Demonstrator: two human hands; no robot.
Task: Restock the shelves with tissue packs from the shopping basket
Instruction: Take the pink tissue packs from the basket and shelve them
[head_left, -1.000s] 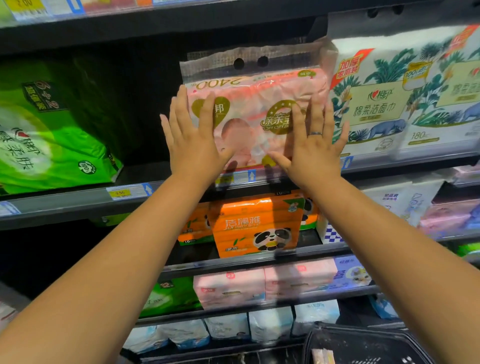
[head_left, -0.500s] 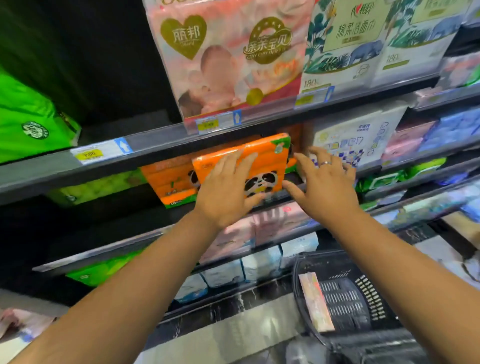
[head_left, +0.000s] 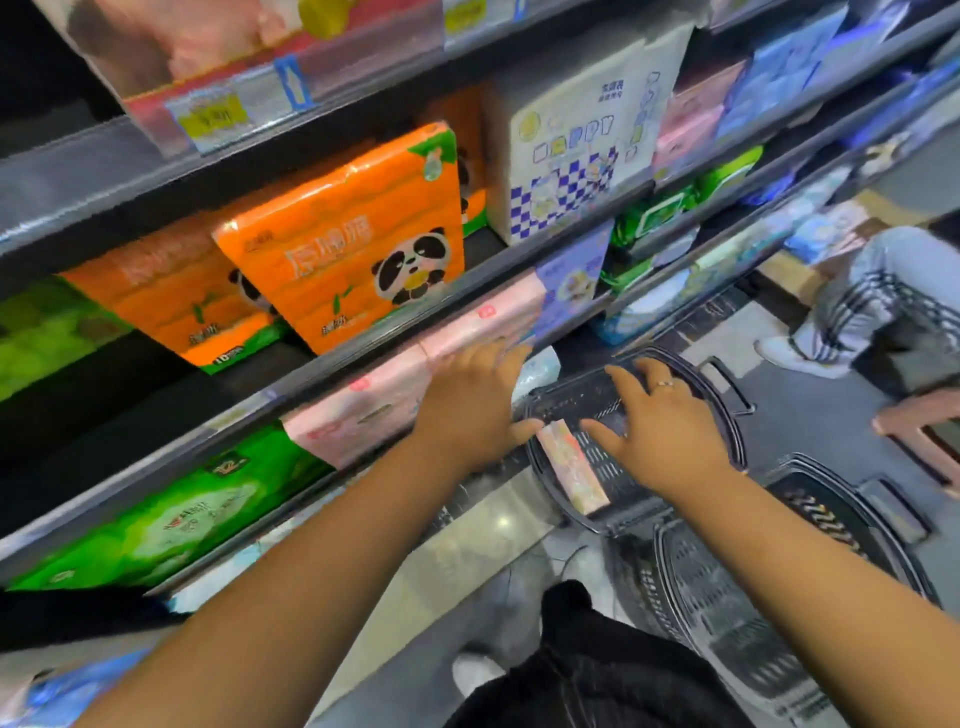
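Here the pink tissue pack (head_left: 571, 467) lies in the black shopping basket (head_left: 631, 517), just below and between the two hands. Its long axis runs from far-left to near-right. The left hand (head_left: 472, 405) is the nearer, beside the pack's far end. It and the right hand (head_left: 662, 423) hover palm-down, fingers spread, holding nothing.

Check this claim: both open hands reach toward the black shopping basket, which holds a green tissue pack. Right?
Not quite. The head view shows the tissue pack in the shopping basket is pink, not green. The left hand and right hand do reach toward it, open.
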